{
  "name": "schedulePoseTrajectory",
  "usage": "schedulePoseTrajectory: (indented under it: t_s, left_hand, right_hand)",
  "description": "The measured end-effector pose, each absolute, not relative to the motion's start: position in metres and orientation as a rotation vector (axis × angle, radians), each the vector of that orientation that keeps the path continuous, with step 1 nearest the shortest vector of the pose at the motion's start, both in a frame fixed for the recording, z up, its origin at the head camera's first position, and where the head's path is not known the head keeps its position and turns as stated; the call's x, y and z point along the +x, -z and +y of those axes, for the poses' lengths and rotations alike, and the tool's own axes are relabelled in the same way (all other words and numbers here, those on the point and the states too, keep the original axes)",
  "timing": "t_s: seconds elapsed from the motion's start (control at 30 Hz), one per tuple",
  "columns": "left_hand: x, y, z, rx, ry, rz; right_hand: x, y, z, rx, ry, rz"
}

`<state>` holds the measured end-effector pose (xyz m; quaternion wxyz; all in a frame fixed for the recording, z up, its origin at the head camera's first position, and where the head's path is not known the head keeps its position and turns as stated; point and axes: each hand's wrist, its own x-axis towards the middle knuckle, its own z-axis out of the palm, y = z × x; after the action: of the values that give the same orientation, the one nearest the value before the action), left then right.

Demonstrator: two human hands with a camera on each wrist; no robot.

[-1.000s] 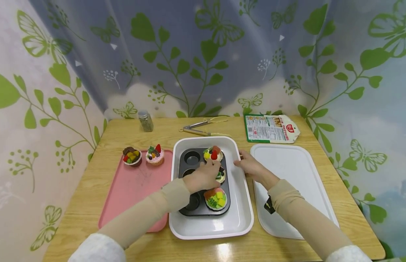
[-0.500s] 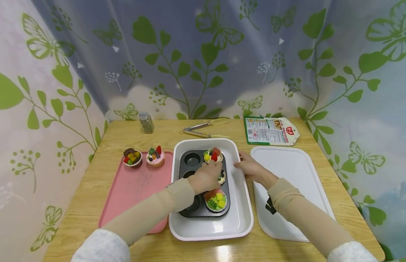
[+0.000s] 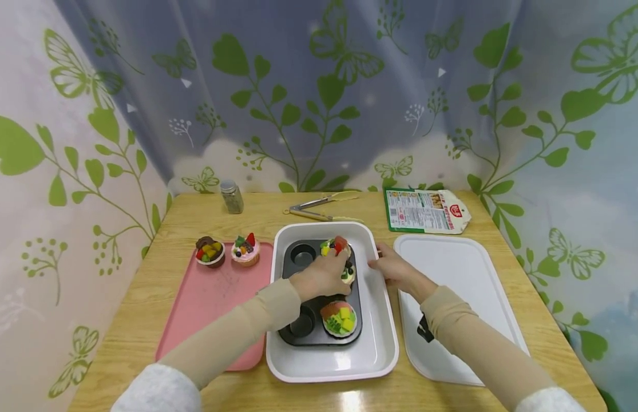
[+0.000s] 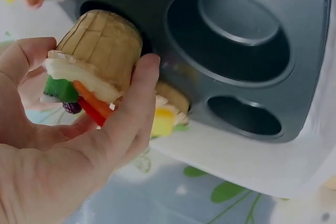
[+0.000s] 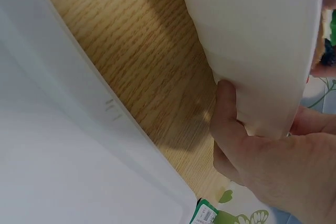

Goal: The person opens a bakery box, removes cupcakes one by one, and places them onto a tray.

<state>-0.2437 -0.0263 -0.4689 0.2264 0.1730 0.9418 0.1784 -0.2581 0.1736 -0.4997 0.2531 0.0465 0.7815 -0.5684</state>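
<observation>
My left hand (image 3: 321, 276) pinches a fruit-topped cupcake (image 4: 102, 51) between thumb and fingers. In the left wrist view its pleated tan case is tilted and raised out of the dark muffin tin (image 4: 168, 72). On the tin's right side, a cupcake with yellow cubes (image 3: 339, 319) sits in the front cup and another cupcake (image 3: 338, 245) in the back cup. The tin lies inside a deep white tray (image 3: 334, 363). My right hand (image 3: 398, 270) grips that tray's right wall, fingers on the outside in the right wrist view (image 5: 257, 156).
A pink tray (image 3: 216, 309) with a chocolate cupcake (image 3: 210, 252) and a pink-frosted cupcake (image 3: 245, 250) lies left. A flat white tray (image 3: 463, 320) lies right. Behind stand a spice jar (image 3: 232, 197), tongs (image 3: 313, 213) and a food packet (image 3: 427, 210).
My left hand has moved slightly up and away with the cupcake, showing more of the gap before the front cupcake. My right hand stays on the tray's wall. The head view has tilted slightly up.
</observation>
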Motion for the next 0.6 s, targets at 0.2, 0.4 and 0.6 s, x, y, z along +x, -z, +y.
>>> schedulePoseTrajectory:
  t_s: [0.2,0.4,0.6]
  left_hand:
    - [-0.241,0.450,-0.031,0.589,-0.480,2.682]
    - [-0.240,0.432,-0.038,0.685,-0.567,2.752]
    - [-0.241,0.416,-0.049,0.763,-0.798,2.794]
  right_hand:
    - [-0.258,0.500,0.173,0.124,1.546,2.113]
    - [-0.259,0.501,0.172,0.138,1.543,2.127]
    - [-0.259,0.499,0.172,0.150,1.518,2.140]
